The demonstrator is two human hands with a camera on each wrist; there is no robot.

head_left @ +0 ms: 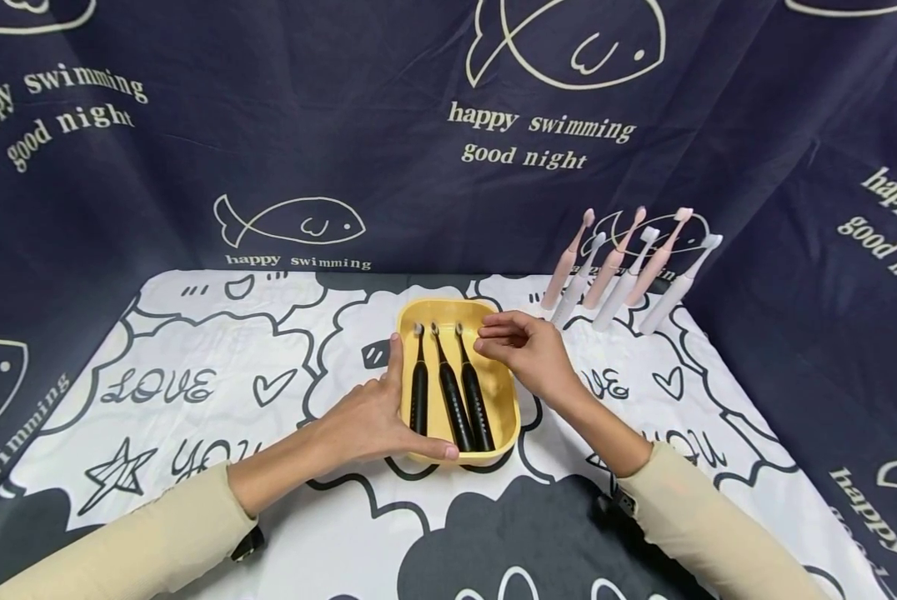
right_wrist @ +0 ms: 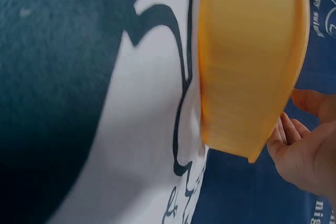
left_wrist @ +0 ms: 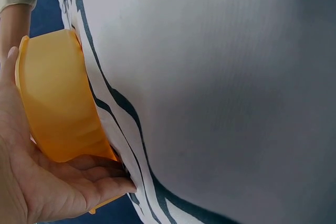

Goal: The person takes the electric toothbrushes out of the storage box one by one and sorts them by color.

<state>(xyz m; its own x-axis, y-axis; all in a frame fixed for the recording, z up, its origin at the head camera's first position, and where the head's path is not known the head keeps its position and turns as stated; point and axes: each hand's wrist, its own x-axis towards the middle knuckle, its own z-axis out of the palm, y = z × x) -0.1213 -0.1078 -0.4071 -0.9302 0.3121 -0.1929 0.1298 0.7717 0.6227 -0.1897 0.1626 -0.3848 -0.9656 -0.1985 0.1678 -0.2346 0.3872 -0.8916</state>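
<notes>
A yellow tray with rounded corners sits mid-table in the head view. Inside lie three black electric toothbrushes, heads away from me: a left one, a middle one and a right one. My left hand holds the tray's near left corner, its thumb at the near rim and a finger along the left side. Over the far right rim is my right hand, its fingers loosely bent, with nothing visible between them. The right wrist view shows this hand by the rim.
Several electric toothbrushes stand upright at the back right, pink ones and white ones in rows. A patterned white cloth covers the table, and dark blue printed fabric hangs behind and at both sides.
</notes>
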